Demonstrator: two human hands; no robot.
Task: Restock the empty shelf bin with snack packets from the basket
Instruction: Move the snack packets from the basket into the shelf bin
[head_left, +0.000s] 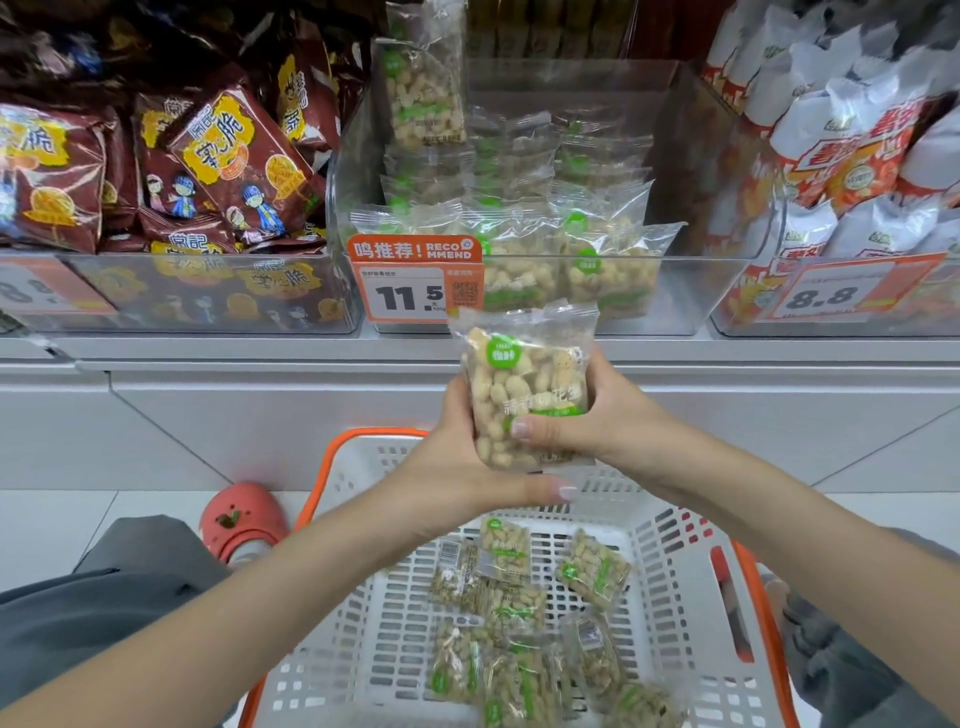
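A clear packet of peanuts with a green label (524, 379) is held upright between both hands, in front of the shelf edge and above the basket. My left hand (457, 467) grips its left side and bottom, thumb under it. My right hand (597, 421) grips its right side, thumb across the front. The clear shelf bin (675, 317) behind holds several of the same packets in rows. The white basket with an orange rim (358, 519) on the floor holds several more peanut packets (519, 623).
An orange price tag reading 11.5 (415, 283) hangs on the bin's front left. A bin of dark red snack bags (197, 176) stands to the left, a bin of white and red bags (852, 156) to the right. A red shoe (241, 517) rests left of the basket.
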